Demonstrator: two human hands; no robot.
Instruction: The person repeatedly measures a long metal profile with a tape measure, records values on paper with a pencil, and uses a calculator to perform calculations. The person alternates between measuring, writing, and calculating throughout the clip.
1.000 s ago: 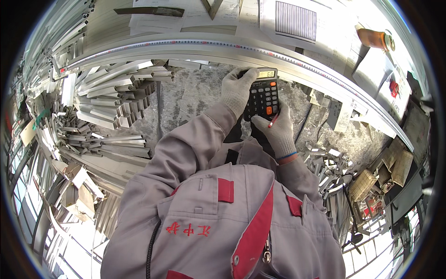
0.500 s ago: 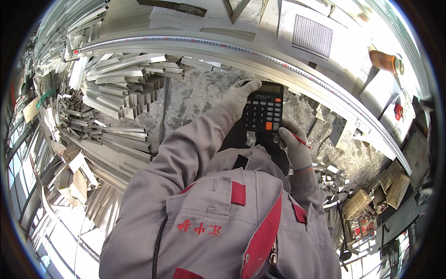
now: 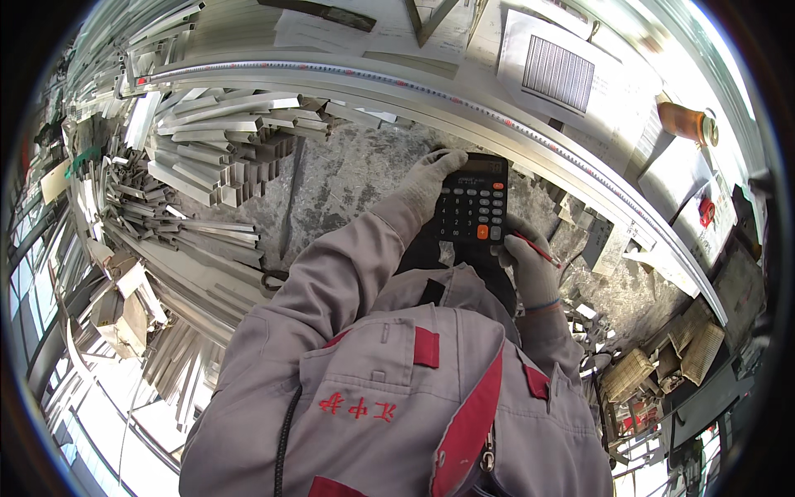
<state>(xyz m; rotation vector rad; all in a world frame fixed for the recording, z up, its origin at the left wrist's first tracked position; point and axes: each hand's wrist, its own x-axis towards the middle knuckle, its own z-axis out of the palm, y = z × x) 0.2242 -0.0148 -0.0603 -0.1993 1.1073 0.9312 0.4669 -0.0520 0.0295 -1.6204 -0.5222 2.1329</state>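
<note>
Hands and calculator, seen from above. The left hand (image 3: 431, 180), in a pale knit glove, grips a black calculator (image 3: 470, 207) at its upper left edge; the thumb lies along the near face, and the left fingers are closed on the casing, partly hidden behind it. The calculator extends to the right of these fingers, its dim display at the far end, with grey keys and two orange keys below. The right hand (image 3: 532, 277), similarly gloved, is at the calculator's lower right corner. Its fingers are curled and pinch a slim red pen (image 3: 538, 250), which slants down to the right; whether they also touch the casing cannot be told.

Beyond both sets of fingers runs the bench (image 3: 232, 37), with a measuring tape (image 3: 480, 110) along its near edge. Farther beyond the right fingers lie a white sheet (image 3: 559, 74) bearing a block of dark stripes and, more to the right, an amber jar (image 3: 686, 123) on its side. Well to the left of the left fingers, pale metal profiles (image 3: 224, 157) are heaped. Below the level of the hands is the mottled grey floor (image 3: 348, 182). Down and to the right of the right fingers are pale ribbed boxes (image 3: 627, 375).
</note>
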